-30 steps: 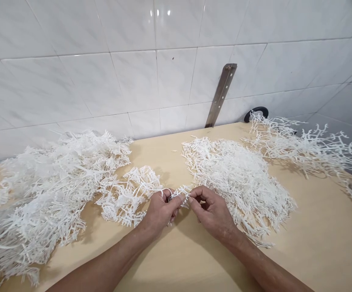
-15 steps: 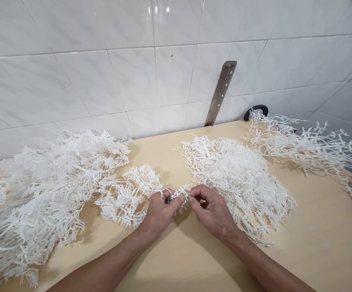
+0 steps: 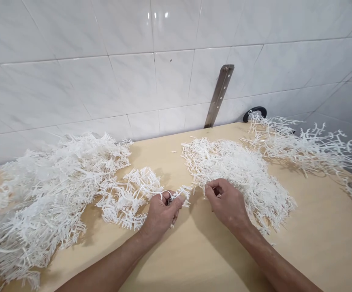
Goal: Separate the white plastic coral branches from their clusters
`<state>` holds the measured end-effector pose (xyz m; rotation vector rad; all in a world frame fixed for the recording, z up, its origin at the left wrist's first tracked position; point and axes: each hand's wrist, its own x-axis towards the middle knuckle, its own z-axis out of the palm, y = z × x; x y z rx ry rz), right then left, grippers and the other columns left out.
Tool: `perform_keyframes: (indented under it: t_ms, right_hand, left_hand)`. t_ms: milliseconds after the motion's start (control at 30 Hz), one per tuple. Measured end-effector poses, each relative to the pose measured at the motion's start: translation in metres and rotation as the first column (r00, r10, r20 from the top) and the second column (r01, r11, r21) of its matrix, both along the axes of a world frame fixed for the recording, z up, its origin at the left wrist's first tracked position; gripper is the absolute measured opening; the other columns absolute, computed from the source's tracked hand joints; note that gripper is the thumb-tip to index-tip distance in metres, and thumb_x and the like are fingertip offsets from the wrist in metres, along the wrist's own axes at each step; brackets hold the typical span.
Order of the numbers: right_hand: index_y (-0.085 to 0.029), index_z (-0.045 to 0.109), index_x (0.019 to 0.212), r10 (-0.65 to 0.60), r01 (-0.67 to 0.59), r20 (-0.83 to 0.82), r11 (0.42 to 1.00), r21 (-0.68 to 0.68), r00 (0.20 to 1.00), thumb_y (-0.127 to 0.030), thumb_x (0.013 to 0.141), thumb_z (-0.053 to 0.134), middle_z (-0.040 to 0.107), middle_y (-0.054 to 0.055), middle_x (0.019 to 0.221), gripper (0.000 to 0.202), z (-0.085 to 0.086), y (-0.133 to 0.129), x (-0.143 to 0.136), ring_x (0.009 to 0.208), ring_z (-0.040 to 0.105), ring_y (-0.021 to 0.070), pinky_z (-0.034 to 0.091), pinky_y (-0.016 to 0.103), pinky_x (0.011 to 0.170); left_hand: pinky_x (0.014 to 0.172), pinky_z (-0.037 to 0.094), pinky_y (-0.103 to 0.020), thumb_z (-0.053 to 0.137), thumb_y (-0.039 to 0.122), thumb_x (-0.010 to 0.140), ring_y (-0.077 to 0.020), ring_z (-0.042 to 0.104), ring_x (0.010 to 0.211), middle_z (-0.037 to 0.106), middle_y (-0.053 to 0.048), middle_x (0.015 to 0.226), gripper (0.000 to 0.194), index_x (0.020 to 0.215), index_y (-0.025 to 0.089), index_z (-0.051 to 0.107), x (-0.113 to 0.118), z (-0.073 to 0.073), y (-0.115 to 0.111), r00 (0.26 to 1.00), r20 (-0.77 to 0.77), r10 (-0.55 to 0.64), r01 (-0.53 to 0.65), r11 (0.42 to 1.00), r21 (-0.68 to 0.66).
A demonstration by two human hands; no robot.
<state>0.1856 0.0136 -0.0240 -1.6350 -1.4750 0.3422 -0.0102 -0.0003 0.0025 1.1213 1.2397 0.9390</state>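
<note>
Sprig (image 3: 183, 192) pinched in the left hand (image 3: 160, 213), well off the back edge of the bench (image 3: 172, 263). Right hand (image 3: 229, 205) curled in, can't tell if it's holding anything; forearms (image 3: 115, 257) slant inward.

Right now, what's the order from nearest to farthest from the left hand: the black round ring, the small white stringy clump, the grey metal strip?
1. Small white stringy clump: beside the left hand, leftward.
2. Grey metal strip: ahead, a little right.
3. Black round ring: ahead, farther right.

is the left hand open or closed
Closed: the left hand pinches a white branched piece, whose tips stick out past the thumb.
</note>
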Motion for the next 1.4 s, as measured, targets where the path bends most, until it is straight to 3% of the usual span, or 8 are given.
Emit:
perform_keyframes:
  t_ms: [167,300,400,900,1133,1400]
  right_hand:
    - [-0.02,0.063,0.085,0.047,-0.072,0.129,0.978,0.198,0.991,-0.024,0.086,0.059,0.065,0.004,0.081,0.007,0.01,-0.001,0.005,0.051,0.052,0.0117,0.045,0.029,0.051]
    - [-0.021,0.065,0.093,0.303,-0.311,0.073,0.905,0.29,0.95,-0.018,0.092,0.056,0.067,0.006,0.092,0.01,0.02,-0.015,-0.016,0.056,0.055,0.0114,0.048,0.027,0.051]
    - [-0.022,0.067,0.099,0.401,-0.403,0.068,0.871,0.282,0.913,-0.019,0.094,0.055,0.067,0.008,0.093,0.014,0.021,-0.02,-0.029,0.062,0.059,0.0134,0.051,0.029,0.055]
    - [-0.023,0.062,0.095,0.43,-0.428,0.051,0.869,0.249,0.901,-0.017,0.094,0.056,0.065,0.004,0.088,0.008,0.01,-0.018,-0.028,0.059,0.054,0.0114,0.048,0.027,0.055]
    - [-0.022,0.065,0.098,0.452,-0.447,0.024,0.872,0.2,0.892,-0.019,0.095,0.055,0.067,0.006,0.094,0.011,0.007,-0.013,-0.028,0.071,0.062,0.0149,0.052,0.029,0.064]
    - [-0.02,0.066,0.094,0.444,-0.43,-0.122,0.894,0.122,0.888,-0.023,0.094,0.057,0.066,0.004,0.088,0.009,0.004,-0.019,-0.028,0.068,0.06,0.013,0.048,0.022,0.052]
  left_hand:
    - [0.042,0.033,-0.022,0.073,0.055,0.074,-0.0082,0.043,0.04,0.05,0.003,0.048,0.045,0.06,0.017,0.052,-0.002,-0.002,0.004,0.993,0.115,0.012,-0.01,1.0,-0.021]
    - [0.042,0.035,-0.021,0.075,0.053,0.074,-0.008,0.043,0.042,0.05,0.003,0.049,0.044,0.06,0.016,0.054,-0.002,-0.006,0.006,0.989,0.146,0.007,-0.001,0.999,-0.041]
    - [0.041,0.036,-0.021,0.074,0.053,0.075,-0.0084,0.043,0.043,0.05,0.002,0.05,0.043,0.063,0.016,0.056,-0.002,-0.007,0.006,0.988,0.152,-0.015,0.022,0.999,-0.046]
    - [0.041,0.033,-0.021,0.076,0.051,0.073,-0.0071,0.042,0.041,0.049,0.003,0.048,0.044,0.059,0.017,0.052,-0.004,-0.006,0.01,0.969,0.239,-0.065,0.09,0.991,-0.096]
    - [0.041,0.034,-0.02,0.074,0.053,0.076,-0.0072,0.041,0.042,0.049,0.003,0.05,0.043,0.064,0.016,0.055,-0.003,-0.008,0.01,0.974,0.209,-0.088,0.104,0.992,-0.068]
    - [0.039,0.033,-0.02,0.073,0.054,0.075,-0.0076,0.044,0.04,0.049,0.004,0.048,0.044,0.062,0.017,0.055,-0.003,-0.006,0.008,0.982,0.13,-0.14,0.148,0.988,-0.049]
